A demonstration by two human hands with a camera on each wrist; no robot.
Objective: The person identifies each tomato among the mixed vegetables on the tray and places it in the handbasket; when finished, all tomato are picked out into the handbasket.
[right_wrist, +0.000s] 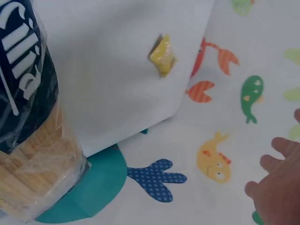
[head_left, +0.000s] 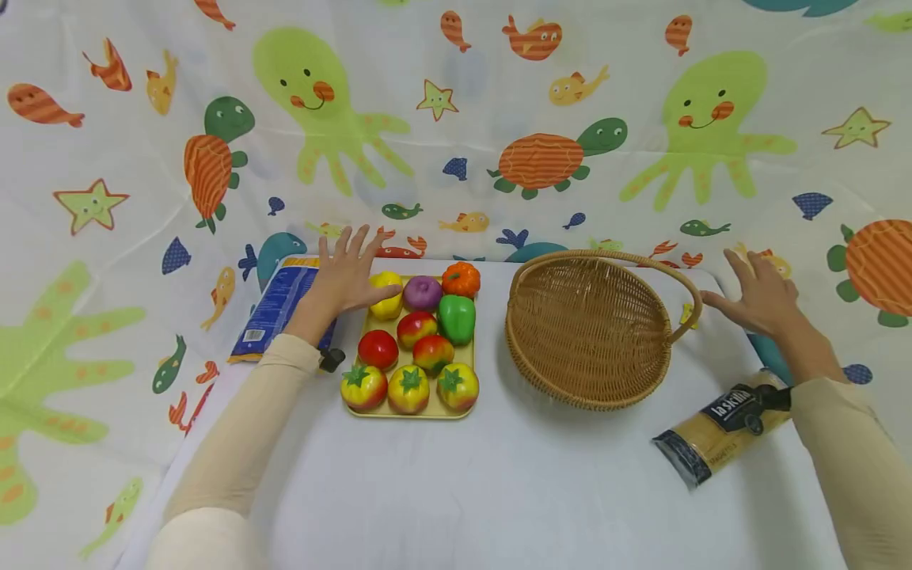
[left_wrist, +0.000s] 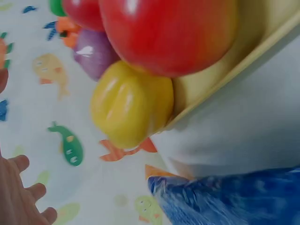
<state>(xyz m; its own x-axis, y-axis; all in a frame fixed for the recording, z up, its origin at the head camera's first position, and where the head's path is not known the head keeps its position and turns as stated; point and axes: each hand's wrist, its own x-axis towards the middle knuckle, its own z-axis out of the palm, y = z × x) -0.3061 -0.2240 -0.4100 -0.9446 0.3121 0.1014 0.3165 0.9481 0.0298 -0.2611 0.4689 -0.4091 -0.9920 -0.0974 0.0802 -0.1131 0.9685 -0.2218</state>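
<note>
- And here's the layout, clock dials read in the head view: the wicker basket (head_left: 587, 332) sits on the white table (head_left: 456, 491), the loaded tray (head_left: 427, 417) at its 9 o'clock.
- Busy tray! Yellow pepper (head_left: 385, 297) at its 11 o'clock, purple vegetable (head_left: 423, 293) at 12, orange pumpkin (head_left: 461, 279) at 1, green pepper (head_left: 457, 319) just under that, red tomato (head_left: 378, 350) towards 9.
- Out at the tray's 9 to 10 o'clock lies the blue bag (head_left: 274, 309), the left forearm cutting across it.
- Over at the basket's 4 o'clock, the pasta pack (head_left: 727, 427) lies slantwise, its far end partly behind the right wrist.
- In the way on the right: the basket's raised handle (head_left: 684, 293), arching towards 2 o'clock, with a small yellow packet (head_left: 689, 315) near it at 3.
- Left hand (head_left: 349, 273) hangs at the tray's 10 to 11, fingers spread apart towards 1 o'clock, thumb out at 3, well clear of the yellow pepper in the wrist view.
- Right hand (head_left: 761, 297) at the basket's 3 o'clock, fingers apart towards 11, thumb towards 10 beside the handle; contact there, I can't tell.
</note>
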